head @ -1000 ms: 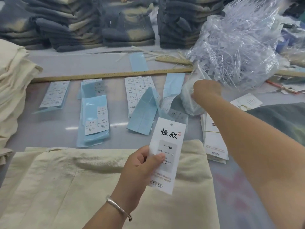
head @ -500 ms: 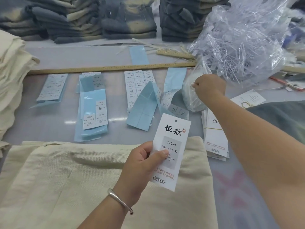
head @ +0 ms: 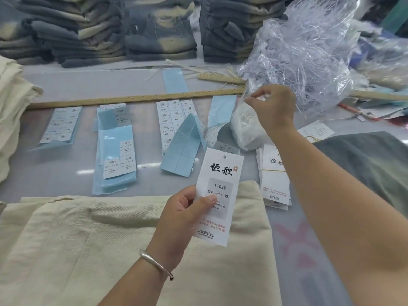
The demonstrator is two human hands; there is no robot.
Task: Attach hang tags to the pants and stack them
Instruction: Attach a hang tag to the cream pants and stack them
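My left hand point(head: 183, 215) holds a white hang tag point(head: 218, 195) upright by its lower left edge, thumb across its printed face, above the cream pants point(head: 92, 250) spread on the table in front of me. My right hand point(head: 273, 107) is raised over a small clear bag of white tag strings point(head: 245, 127), thumb and forefinger pinching something thin and clear at the bag's top. A pile of further hang tags point(head: 274, 180) lies to the right of the cream pants.
Blue-backed size-sticker sheets point(head: 117, 155) lie in a row on the grey table point(head: 66, 168). A long wooden ruler point(head: 136, 99) crosses behind them. Crumpled clear plastic point(head: 309, 51) sits at back right, folded dark pants stacks point(head: 159, 29) at the rear, cream pants point(head: 11, 111) left, grey pants point(head: 371, 164) right.
My right hand has risen out of the small bag, turned, and now pinches something at its top. The left hand keeps the hang tag, roughly in place.
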